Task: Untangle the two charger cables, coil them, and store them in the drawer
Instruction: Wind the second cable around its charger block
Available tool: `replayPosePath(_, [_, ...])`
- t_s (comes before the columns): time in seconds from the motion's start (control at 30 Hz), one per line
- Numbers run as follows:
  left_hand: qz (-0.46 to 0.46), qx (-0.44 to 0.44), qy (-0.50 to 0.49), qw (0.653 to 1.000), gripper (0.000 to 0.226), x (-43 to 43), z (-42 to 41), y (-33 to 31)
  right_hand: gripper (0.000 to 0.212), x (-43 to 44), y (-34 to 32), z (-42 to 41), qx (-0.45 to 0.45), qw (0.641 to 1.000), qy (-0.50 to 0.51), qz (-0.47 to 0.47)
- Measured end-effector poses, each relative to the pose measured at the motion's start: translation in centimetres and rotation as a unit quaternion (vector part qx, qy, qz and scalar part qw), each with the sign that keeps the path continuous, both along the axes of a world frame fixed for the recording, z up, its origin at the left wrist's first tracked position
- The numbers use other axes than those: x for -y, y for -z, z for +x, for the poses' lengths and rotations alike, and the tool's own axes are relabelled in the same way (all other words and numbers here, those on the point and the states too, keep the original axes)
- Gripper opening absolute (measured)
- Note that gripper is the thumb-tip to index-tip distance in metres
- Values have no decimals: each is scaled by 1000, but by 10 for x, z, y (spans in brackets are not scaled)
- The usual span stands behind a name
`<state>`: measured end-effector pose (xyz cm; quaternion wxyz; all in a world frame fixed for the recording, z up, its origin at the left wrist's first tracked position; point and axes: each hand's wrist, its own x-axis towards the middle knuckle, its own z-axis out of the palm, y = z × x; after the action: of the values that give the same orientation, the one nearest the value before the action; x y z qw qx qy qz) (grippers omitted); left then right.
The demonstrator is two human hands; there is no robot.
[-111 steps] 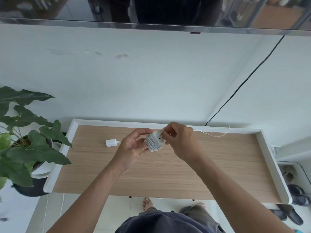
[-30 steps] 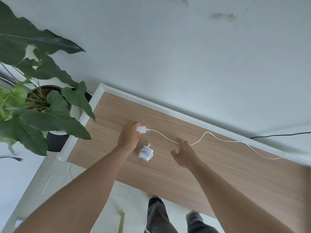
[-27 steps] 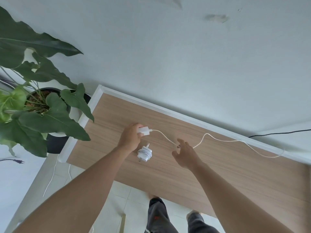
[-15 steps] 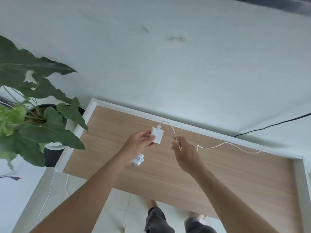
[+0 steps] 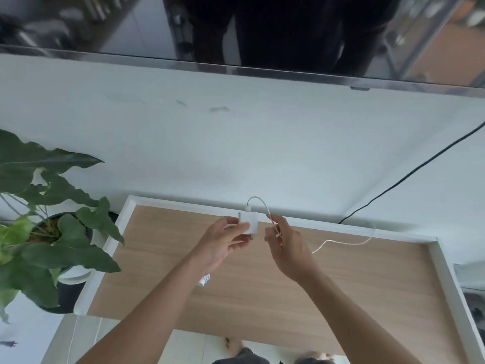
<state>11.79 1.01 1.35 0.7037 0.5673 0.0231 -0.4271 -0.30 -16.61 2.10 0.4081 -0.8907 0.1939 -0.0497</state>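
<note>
Left hand [image 5: 223, 243]: grip closed on a white charger adapter [image 5: 249, 222], thumb and fingers pinching its lower left side; adapter held raised above the counter [image 5: 341, 279], its cable end pointing up.

Right hand [image 5: 286, 245]: grip narrow, thumb and forefinger pinching the white cable [image 5: 262, 203] just right of the adapter.

White cable: leaves the top of the adapter, arches in a small loop over to the right hand, passes through the pinch, then trails down and to the right across the counter, curving up near the back rim and ending close to the wall. Uncoiled over that whole run.

Coiled charger [image 5: 205, 279]: small white bundle lying on the counter under the left wrist, mostly hidden by the forearm; only one edge shows.

Counter: light wood top with a raised white rim at the back and both sides; both forearms reach over its front edge.

Potted plant [image 5: 52, 232]: broad green leaves in a dark pot, standing just beside the left end of the counter.

Black cable [image 5: 409, 174]: runs diagonally down the white wall [image 5: 236, 153] to the back rim, right of the hands.

Screen [image 5: 236, 30]: dark, glossy, mounted on the wall above, with blurred reflections.

Below the front edge: pale floor tiles, a bare foot and dark clothing of the person.
</note>
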Motion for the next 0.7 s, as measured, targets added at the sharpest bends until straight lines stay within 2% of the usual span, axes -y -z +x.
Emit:
replayPosePath(0.1, [43, 57, 7, 997, 40, 7, -4, -10, 14, 8, -7, 3, 31, 999, 19, -12])
replayPosePath(0.27, [59, 102, -27, 993, 35, 17, -9, -18, 19, 6, -9, 1, 96, 994, -7, -51])
replayPosePath(0.33, [63, 102, -29, 992, 37, 20, -12, -19, 19, 4, -6, -1, 108, 993, -15, -43])
replayPosePath(0.43, [58, 86, -24, 994, 38, 21, -19, -19, 14, 1, -6, -4, 115, 993, 33, -22])
replayPosePath(0.53, [36, 63, -24, 997, 39, 20, -24, -17, 19, -1, -7, -8, 101, 992, 71, 16])
replayPosePath(0.7, [24, 36, -28, 999, 44, 19, -28, -18, 2, -5, -3, -15, 114, 993, 11, 12])
